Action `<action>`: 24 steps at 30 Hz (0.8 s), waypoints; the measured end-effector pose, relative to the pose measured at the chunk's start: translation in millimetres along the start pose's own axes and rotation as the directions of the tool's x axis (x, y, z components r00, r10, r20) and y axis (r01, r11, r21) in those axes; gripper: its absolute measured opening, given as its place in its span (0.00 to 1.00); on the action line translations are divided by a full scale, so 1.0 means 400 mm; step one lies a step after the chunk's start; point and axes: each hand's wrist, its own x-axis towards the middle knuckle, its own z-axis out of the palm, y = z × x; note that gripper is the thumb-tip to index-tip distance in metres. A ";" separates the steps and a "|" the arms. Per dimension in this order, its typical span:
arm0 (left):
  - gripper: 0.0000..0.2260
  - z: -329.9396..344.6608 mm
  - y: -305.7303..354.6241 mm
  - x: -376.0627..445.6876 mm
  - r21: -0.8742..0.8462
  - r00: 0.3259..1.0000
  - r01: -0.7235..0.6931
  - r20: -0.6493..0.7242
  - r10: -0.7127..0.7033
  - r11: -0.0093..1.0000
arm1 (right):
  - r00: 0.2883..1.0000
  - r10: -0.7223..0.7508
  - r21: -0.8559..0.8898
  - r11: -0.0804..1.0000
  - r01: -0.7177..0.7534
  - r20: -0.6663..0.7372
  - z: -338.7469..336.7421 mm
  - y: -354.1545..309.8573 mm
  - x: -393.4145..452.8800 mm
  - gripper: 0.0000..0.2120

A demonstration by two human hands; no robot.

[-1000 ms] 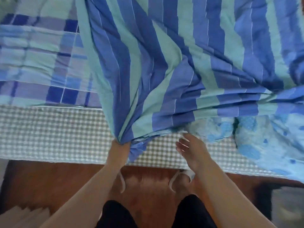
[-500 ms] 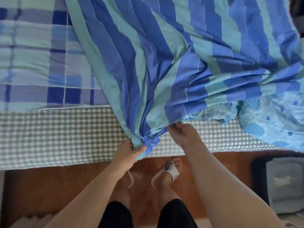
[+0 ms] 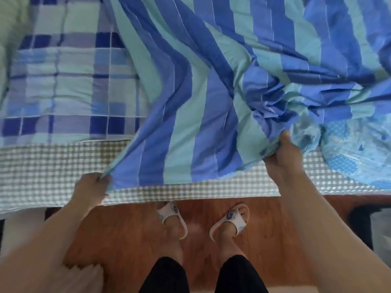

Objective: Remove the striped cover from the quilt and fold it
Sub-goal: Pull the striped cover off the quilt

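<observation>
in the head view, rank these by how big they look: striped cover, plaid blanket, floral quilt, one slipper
1. striped cover
2. plaid blanket
3. floral quilt, mostly hidden under the cover and cut off by the frame
4. right slipper

You have one view only, worn on your head, looking forward and steeply down over the bed edge [image 3: 63, 166]. It sits close: your forearms enter from the bottom corners, and your feet on the wooden floor [image 3: 131, 233] show straight below (the wide lens bows the bed's near edge). No second view shares the scene.
</observation>
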 end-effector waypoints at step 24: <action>0.06 -0.360 0.228 0.228 -0.739 0.980 -0.169 -0.054 0.193 0.652 | 0.674 0.738 -0.848 0.340 -0.407 -0.028 0.271 0.474 -0.488 0.18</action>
